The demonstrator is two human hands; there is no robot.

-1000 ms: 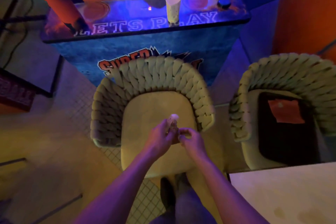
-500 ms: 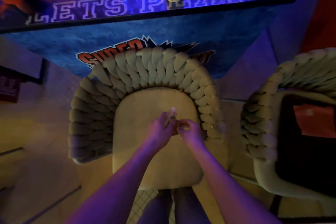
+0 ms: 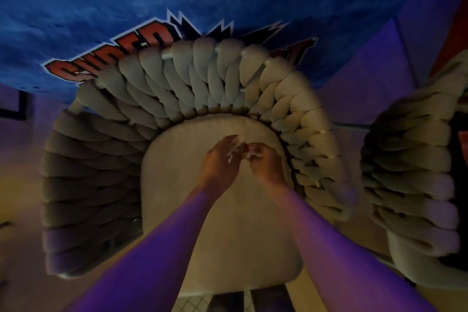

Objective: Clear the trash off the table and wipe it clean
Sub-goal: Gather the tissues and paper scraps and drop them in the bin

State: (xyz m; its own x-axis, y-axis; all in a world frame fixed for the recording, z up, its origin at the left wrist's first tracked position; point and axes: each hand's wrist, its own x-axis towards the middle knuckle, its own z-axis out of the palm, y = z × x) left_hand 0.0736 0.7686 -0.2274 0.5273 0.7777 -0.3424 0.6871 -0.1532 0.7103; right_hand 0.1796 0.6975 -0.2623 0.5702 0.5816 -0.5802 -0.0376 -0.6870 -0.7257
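Fingers (image 3: pixel 234 151) of our left hand (image 3: pixel 220 164) and right hand (image 3: pixel 263 163) pinched a pale scrap of trash (image 3: pixel 240 145) above the seat cushion's (image 3: pixel 228 235) back edge; binning and wiping looked undone.

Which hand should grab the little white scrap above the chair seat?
Probably the left hand: its fingers already curl round most of the pale scrap. The right hand only pinches its edge, over the chair seat.
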